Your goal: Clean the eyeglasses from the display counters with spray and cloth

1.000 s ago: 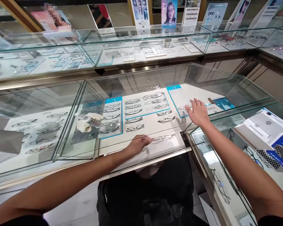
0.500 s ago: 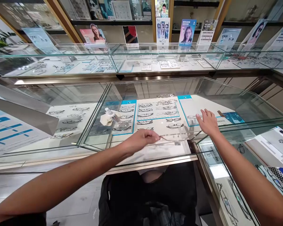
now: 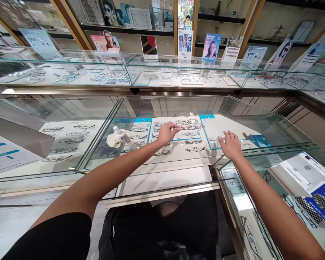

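My left hand (image 3: 168, 133) pinches a pair of thin-framed eyeglasses (image 3: 192, 126) above the glass showcase top. The glasses stick out to the right of my fingertips. Below them, through the glass, rows of spectacle frames (image 3: 195, 148) lie on a white display board edged in blue. My right hand (image 3: 231, 145) rests palm down with its fingers spread, on or just over the glass at the right, and holds nothing. Left of my left hand, a white spray bottle (image 3: 121, 135) lies tilted on a crumpled pale cloth (image 3: 114, 140).
A large white box or sign (image 3: 13, 144) stands at the left. On the right-hand counter sits an open white and blue box (image 3: 308, 177). Behind, a second glass counter (image 3: 151, 77) carries upright advertising cards (image 3: 211, 48). The showcase edge (image 3: 162, 195) runs before my lap.
My left hand has moved forward and up in the view, carrying the eyeglasses away from the near edge. My right hand stays in about the same place, fingers still spread. The view has shifted slightly.
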`<state>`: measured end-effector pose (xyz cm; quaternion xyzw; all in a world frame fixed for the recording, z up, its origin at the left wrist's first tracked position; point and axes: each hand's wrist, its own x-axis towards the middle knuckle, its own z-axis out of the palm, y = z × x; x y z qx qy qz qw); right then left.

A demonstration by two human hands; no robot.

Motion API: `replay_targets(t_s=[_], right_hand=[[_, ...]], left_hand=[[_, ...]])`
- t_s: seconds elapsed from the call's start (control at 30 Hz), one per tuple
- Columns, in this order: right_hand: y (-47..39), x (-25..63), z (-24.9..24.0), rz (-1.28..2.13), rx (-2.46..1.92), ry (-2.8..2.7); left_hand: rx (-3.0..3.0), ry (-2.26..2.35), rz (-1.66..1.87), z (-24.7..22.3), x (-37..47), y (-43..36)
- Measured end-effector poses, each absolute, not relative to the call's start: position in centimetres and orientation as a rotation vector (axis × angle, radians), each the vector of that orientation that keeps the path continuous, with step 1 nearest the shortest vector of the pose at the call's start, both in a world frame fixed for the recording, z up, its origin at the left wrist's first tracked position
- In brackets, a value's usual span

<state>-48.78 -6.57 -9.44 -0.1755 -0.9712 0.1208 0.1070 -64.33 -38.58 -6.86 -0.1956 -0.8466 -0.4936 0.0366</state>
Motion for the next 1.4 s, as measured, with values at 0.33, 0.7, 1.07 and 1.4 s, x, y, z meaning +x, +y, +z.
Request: replay_targets(t_s=[0.33, 0.7, 1.07, 1.4], right_hand=[[-6.9, -48.6, -9.1, 0.376, -0.526, -2.872], [-7.0, -48.5, -9.0, 0.379, -0.531, -2.868], [-7.1, -48.4, -8.8, 0.38, -0.517, -2.87], [-7.4, -48.3, -8.3, 0.327, -0.518, -2.876]], left_hand=[[-0.518, -2.739, -1.312, -8.1, -65.3, -39.6], [-0.441, -2.874, -1.225, -6.9, -64.9, -39.4], [-1.793, -2.728, -1.392, -3.9, -50.4, -40.4], [-1.231, -3.095, -1.671, -16.3, -52.0, -34.6]])
